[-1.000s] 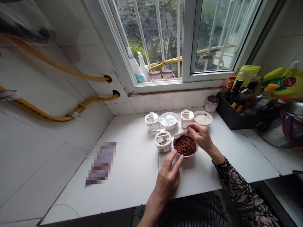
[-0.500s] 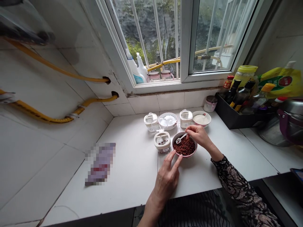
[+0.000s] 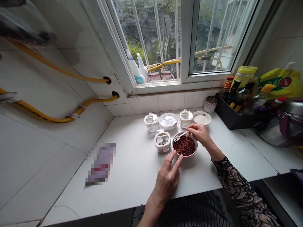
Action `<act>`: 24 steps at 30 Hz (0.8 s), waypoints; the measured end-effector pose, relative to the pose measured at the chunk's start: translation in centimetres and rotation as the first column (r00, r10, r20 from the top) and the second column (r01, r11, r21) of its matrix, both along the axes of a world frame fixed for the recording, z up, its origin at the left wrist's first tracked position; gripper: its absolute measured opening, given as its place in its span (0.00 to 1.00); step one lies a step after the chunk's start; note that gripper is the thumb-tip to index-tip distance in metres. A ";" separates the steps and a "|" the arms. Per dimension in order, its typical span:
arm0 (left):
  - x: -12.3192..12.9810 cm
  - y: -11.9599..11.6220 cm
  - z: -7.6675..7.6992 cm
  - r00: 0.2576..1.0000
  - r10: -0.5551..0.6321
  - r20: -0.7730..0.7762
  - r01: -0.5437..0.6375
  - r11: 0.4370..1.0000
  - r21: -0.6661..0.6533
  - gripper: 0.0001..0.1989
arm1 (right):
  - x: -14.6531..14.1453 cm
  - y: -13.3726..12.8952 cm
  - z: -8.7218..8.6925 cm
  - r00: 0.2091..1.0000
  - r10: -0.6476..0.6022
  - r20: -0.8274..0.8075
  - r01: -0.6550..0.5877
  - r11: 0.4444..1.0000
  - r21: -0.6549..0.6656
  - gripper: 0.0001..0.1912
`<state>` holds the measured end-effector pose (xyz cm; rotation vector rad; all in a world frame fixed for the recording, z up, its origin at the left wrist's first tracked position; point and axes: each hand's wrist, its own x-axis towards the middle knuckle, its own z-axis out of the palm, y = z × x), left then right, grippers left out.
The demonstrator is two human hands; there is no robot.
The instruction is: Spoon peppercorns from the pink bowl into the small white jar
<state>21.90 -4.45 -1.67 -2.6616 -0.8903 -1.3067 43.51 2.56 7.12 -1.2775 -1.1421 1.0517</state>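
Observation:
My right hand (image 3: 200, 136) pinches the handle of a small white plastic spoon (image 3: 176, 138) over a bowl (image 3: 188, 156). Dark red dried spice (image 3: 186, 146), looking like Sichuan peppercorns, fills this bowl. The spoon's scoop is tilted near the bowl's far left rim; what it carries is too small to make out. At the near left rim, two stretched, parted fingertips of my left hand (image 3: 168, 176) touch the bowl. Left of the bowl stands a clear seasoning jar (image 3: 162, 147) with a cream rim, some dark bits inside and its lid raised.
Behind stand two more seasoning jars (image 3: 151, 123), a bowl of white powder (image 3: 168, 120) and a bowl of off-white grains (image 3: 202, 119). A black box of bottles (image 3: 227, 115) and a metal pot (image 3: 272, 135) are at right. A blurred-out purple item (image 3: 101, 164) lies left.
The spoon's scoop has shifted slightly left and up, from over the spice toward the bowl's far left rim. My left hand keeps its place at the bowl.

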 end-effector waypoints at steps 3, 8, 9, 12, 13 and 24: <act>0.1 0.0 -0.1 1.000 -0.003 0.007 0.003 1.000 0.003 0.39 | -1.0 0.0 0.3 0.998 -0.013 -0.061 0.018 0.997 0.069 0.15; 0.1 0.1 -0.2 1.000 0.006 0.004 -0.006 1.000 0.016 0.39 | -3.6 -0.8 -0.3 0.985 -0.092 0.144 0.025 0.912 0.410 0.11; 0.1 0.1 -0.2 1.000 0.009 0.003 -0.009 1.000 0.020 0.39 | -4.0 -1.1 -0.5 0.964 -0.105 0.245 -0.029 0.872 0.489 0.10; 0.1 0.1 -0.2 1.000 0.014 0.006 -0.015 1.000 0.023 0.38 | -4.4 -1.7 -0.9 0.850 -0.126 0.511 -0.260 0.744 0.616 0.09; 0.1 0.1 -0.1 1.000 0.015 0.008 -0.015 1.000 0.024 0.37 | -4.2 -1.8 -0.8 0.828 -0.137 0.543 -0.295 0.717 0.631 0.10; 0.0 -0.1 0.1 1.000 0.003 0.004 -0.003 1.000 -0.009 0.36 | 0.7 -0.9 0.2 0.800 -0.078 0.595 -0.133 0.944 0.301 0.10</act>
